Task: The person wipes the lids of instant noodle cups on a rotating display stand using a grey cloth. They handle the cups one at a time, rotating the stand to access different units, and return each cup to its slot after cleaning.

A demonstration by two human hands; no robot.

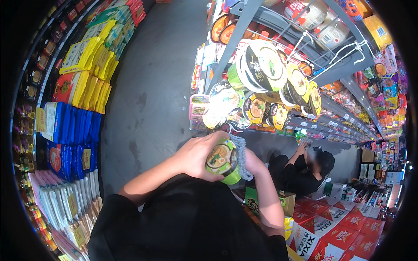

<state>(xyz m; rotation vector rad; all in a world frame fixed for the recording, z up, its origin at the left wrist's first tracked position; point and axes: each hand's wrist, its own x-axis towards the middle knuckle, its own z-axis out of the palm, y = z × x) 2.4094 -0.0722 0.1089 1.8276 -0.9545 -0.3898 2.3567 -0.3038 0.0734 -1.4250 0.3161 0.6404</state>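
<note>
Before my chest I hold a green instant noodle bowl [223, 156], its printed lid tilted up toward me. My left hand [200, 154] wraps around the lid's near side, thumb low on the rim and fingers over the top. On the bowl's other side, my right hand [252, 162] grips a grey cloth [241, 153] pressed along the bowl's side; its fingers are largely hidden. Just beyond my hands, stacked noodle bowls [266, 67] with green-and-black and yellow lids stand at the end of a shelf.
A wire rack [313, 39] holds packaged goods above the bowls. Bagged goods [88, 91] line the left shelf along the grey floor [143, 81]. To the right, a person [303, 169] in black crouches by the shelves, holding a green packet [301, 135]. Red-and-white XIXIA cartons [336, 225] lie stacked nearby.
</note>
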